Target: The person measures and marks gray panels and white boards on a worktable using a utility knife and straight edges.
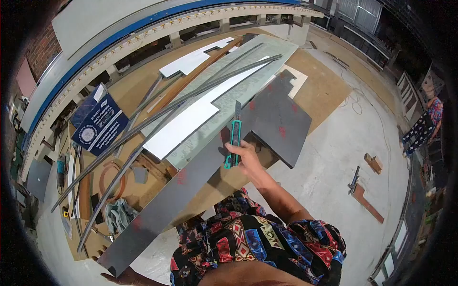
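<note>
My right hand (246, 156) is closed around a teal and black utility knife (235, 136), its blade pointing away from me. Beneath the knife runs a long dark grey strip of board (164, 205) with small red markings, lying diagonally towards the lower left. At the strip's near end my left hand (125, 276) grips it, fingertips showing past the far edge and the rest partly hidden by the board. Right of the knife lies a wider dark grey panel (281, 126), also marked in red.
White cut-out pieces (183, 126) and long thin metal bars (143, 125) lie across a greenish sheet (253, 52). A dark blue adhesive box (99, 119), a crumpled cloth (120, 217) and a teal power tool (60, 171) are at the left. A person (424, 126) is at the far right.
</note>
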The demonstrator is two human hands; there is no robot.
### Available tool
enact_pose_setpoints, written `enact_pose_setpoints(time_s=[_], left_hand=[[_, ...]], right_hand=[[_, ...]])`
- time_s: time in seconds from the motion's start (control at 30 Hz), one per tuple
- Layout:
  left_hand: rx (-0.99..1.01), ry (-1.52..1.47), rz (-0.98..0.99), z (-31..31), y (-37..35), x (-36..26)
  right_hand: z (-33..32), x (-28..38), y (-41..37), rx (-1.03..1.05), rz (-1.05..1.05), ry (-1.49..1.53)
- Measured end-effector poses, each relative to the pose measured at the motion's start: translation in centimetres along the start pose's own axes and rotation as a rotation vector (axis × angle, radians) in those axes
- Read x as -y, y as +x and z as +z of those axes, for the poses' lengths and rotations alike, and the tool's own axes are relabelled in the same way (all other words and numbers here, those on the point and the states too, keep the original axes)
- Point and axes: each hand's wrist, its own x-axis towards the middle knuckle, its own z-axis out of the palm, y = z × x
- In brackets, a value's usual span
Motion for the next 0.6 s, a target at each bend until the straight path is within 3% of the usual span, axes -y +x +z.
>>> enact_pose_setpoints(time_s=[0.03, 0.1, 0.17, 0.23, 0.27, 0.37, 0.5, 0.6], left_hand=[[-0.082, 0.045, 0.032, 0.0, -0.1, 0.3], [0.048, 0.130, -0.027, -3.8, 2.1, 0.5], [0.064, 0.148, -0.060, -3.7, 1.8, 0.9], [-0.031, 0.097, -0.069, 1.0, -1.0, 2.3], [0.369, 0.071, -0.181, -3.3, 0.6, 2.1], [0.556, 0.139, -0.190, -2.1, -0.8, 4.3], [0.373, 0.214, -0.264, 0.1, -3.4, 6.9], [0.435, 0.242, -0.375, 2.8, -5.5, 7.6]], right_hand=[[-0.1, 0.3, 0.2, -0.001, 0.006, -0.025], [-0.5, 0.9, 0.5, -0.001, 0.020, -0.077], [-1.2, 1.3, 1.2, -0.005, 0.013, -0.085], [-1.6, 2.1, 1.8, -0.036, -0.004, -0.079], [-1.7, 2.8, 2.0, -0.067, 0.007, -0.096], [-3.7, 3.4, 4.0, -0.089, -0.058, -0.136], [-6.3, 4.5, 6.4, -0.107, -0.089, -0.155], [-7.1, 5.4, 7.6, -0.135, -0.095, -0.138]])
